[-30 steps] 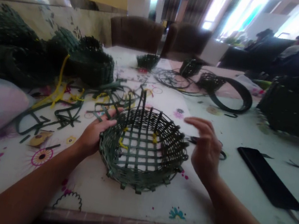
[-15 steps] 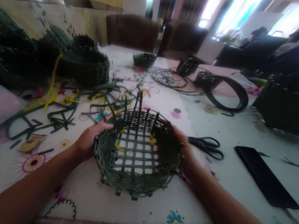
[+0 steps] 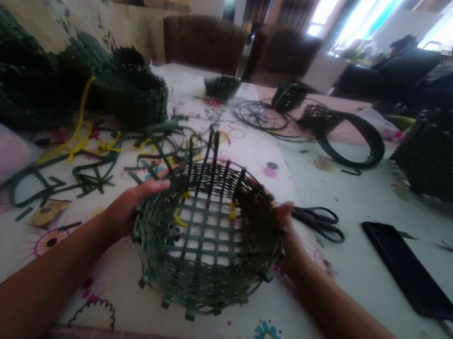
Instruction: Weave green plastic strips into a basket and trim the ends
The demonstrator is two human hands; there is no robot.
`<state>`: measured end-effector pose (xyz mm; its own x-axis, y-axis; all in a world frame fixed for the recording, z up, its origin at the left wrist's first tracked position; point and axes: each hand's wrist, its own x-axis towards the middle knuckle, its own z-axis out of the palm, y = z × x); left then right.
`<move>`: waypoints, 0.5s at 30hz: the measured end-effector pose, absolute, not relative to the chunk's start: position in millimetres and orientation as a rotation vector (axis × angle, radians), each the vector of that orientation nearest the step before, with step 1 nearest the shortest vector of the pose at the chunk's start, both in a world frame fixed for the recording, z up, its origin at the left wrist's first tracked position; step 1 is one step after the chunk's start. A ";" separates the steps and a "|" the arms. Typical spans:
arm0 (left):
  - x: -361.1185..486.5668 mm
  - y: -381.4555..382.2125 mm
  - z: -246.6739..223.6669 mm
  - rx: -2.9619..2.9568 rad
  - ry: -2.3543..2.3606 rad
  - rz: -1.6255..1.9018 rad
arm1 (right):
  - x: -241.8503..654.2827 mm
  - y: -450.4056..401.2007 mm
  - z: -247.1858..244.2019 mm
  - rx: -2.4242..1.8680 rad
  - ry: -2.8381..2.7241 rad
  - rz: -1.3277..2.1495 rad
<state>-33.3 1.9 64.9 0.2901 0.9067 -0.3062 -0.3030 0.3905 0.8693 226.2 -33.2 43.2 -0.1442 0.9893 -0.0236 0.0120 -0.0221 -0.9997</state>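
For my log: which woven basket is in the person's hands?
The shallow green one with yellow ties, held by the left hand and right hand; the other baskets lie untouched.

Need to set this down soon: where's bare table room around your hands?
Bare cloth runs along the near edge below the green woven basket, and right of it, below the scissors, beside the black flat slab. Left of the left hand, loose green strips crowd the table.

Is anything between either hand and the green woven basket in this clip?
No, nothing visible stands in the way: the left hand and the right hand are both directly on the green woven basket, one at each side.
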 end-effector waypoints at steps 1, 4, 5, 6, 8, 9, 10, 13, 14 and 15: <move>-33.3 1.3 65.3 0.798 0.928 0.928 | 226.5 -32.3 42.6 -1.153 -1.302 1.325; -33.6 -0.2 64.7 0.827 0.922 0.927 | 228.5 -30.7 41.8 -1.151 -1.266 1.327; -34.1 -0.5 63.8 0.841 0.920 0.921 | 229.6 -30.9 42.1 -1.158 -1.259 1.332; -35.0 -0.5 62.8 0.858 0.919 0.916 | 230.9 -31.5 42.8 -1.164 -1.251 1.339; -37.2 0.0 60.0 0.898 0.911 0.901 | 233.3 -33.2 44.8 -1.170 -1.235 1.360; -38.5 0.6 58.5 0.920 0.908 0.893 | 234.1 -34.1 45.8 -1.171 -1.229 1.367; -39.7 1.5 56.9 0.942 0.907 0.887 | 234.6 -34.8 46.6 -1.171 -1.226 1.373; -42.6 4.8 52.1 1.026 0.924 0.893 | 233.8 -34.9 47.1 -1.156 -1.225 1.390; -43.1 6.0 50.5 1.049 0.932 0.895 | 233.2 -34.3 46.7 -1.146 -1.219 1.396; -43.3 7.2 48.9 1.060 0.936 0.890 | 232.7 -33.5 46.1 -1.131 -1.209 1.402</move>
